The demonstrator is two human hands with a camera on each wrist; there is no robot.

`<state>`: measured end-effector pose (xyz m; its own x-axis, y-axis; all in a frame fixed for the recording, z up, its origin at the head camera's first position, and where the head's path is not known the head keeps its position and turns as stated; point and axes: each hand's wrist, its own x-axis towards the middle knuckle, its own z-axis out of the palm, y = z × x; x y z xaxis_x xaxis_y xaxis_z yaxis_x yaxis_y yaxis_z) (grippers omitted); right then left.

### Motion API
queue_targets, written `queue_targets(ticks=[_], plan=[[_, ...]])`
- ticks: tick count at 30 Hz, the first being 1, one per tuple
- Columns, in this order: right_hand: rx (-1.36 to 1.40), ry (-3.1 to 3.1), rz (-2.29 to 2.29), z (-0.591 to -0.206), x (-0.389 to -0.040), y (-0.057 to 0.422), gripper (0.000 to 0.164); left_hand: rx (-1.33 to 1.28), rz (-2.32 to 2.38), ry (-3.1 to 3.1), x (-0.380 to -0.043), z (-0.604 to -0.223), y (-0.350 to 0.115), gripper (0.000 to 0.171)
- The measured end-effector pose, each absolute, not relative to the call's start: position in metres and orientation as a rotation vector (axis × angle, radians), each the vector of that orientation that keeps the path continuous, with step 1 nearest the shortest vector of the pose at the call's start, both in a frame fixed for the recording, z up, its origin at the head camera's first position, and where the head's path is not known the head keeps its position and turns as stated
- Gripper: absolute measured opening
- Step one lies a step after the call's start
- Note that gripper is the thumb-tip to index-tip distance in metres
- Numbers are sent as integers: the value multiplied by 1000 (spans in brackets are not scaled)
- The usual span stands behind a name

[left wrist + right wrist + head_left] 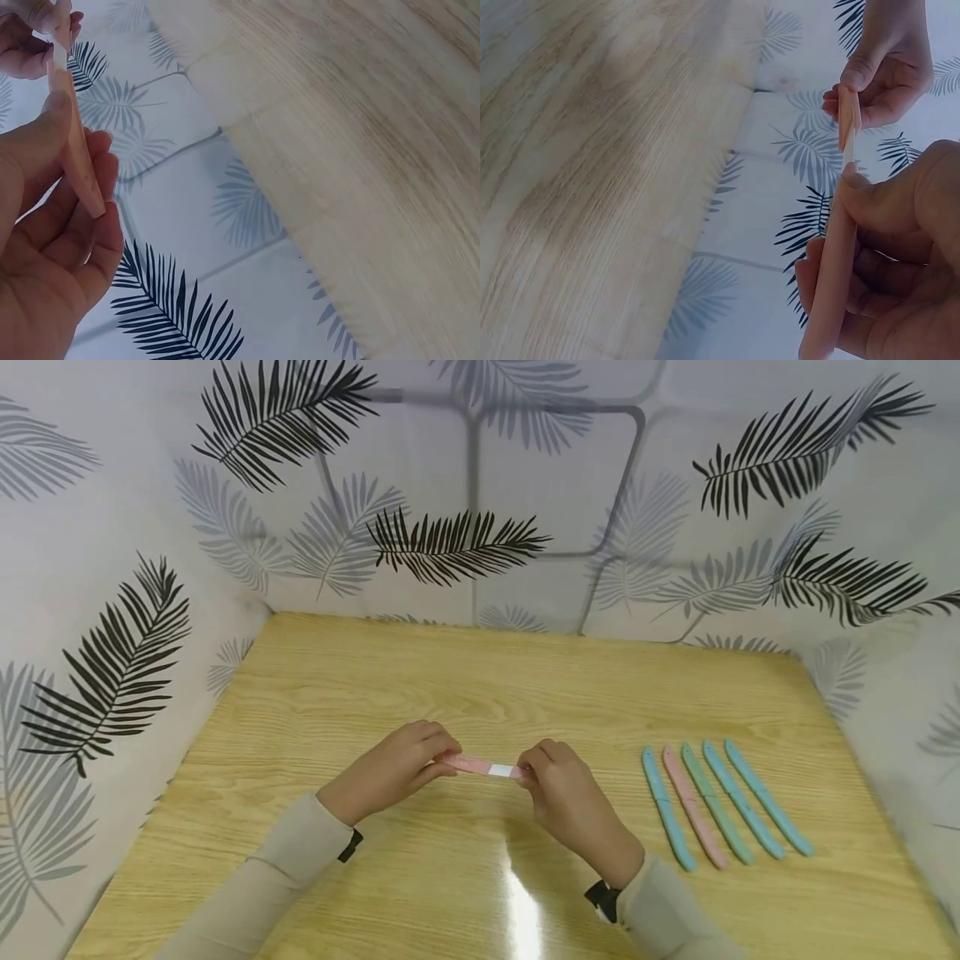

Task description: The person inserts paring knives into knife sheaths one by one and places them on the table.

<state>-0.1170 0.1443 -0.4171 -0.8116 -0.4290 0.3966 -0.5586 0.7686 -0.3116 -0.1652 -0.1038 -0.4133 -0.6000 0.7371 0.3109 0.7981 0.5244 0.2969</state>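
A pink eyebrow razor (471, 764) is held level above the table between both hands. My left hand (397, 770) pinches its left part between thumb and fingers. At the other end, my right hand (568, 797) grips the right part, mostly covering it in the head view. Between the two pink parts shows a pale strip (501, 770). In the left wrist view the razor (79, 154) lies along the left fingers, with the thumb on top. The right wrist view shows the right thumb pressing on the longer pink part (834, 281).
Several more razors lie side by side on the wooden table (360, 685) at the right: a blue one (667, 810), a pink one (694, 810), a green one (717, 806) and further blue ones (767, 796). Leaf-patterned cloth (540, 593) surrounds the table's back and sides.
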Motion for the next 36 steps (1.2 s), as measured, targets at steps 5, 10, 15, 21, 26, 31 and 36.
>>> queue_targets(ticks=[5, 10, 15, 21, 26, 31, 36], plan=[[755, -2641, 607, -420, -118, 145, 11, -1315, -634, -2559, -165, -417, -102, 19], [737, -2628, 605, -423, -118, 144, 14, -1296, -637, -2525, -164, -422, -100, 17], [747, -2644, 599, -423, -117, 141, 13, -1319, -624, -2498, -163, -425, -95, 17], [754, -2613, 564, -423, -119, 137, 12, -1355, -642, -2451, -164, -427, -87, 15], [746, -2590, 557, -423, -120, 136, 13, -1340, -643, -2449, -164, -427, -85, 14], [751, -2594, 560, -425, -121, 136, 13, -1349, -617, -2424, -165, -427, -84, 15], [698, -2609, 553, -429, -120, 142, 11, -1325, -626, -2421, -169, -427, -81, 17]])
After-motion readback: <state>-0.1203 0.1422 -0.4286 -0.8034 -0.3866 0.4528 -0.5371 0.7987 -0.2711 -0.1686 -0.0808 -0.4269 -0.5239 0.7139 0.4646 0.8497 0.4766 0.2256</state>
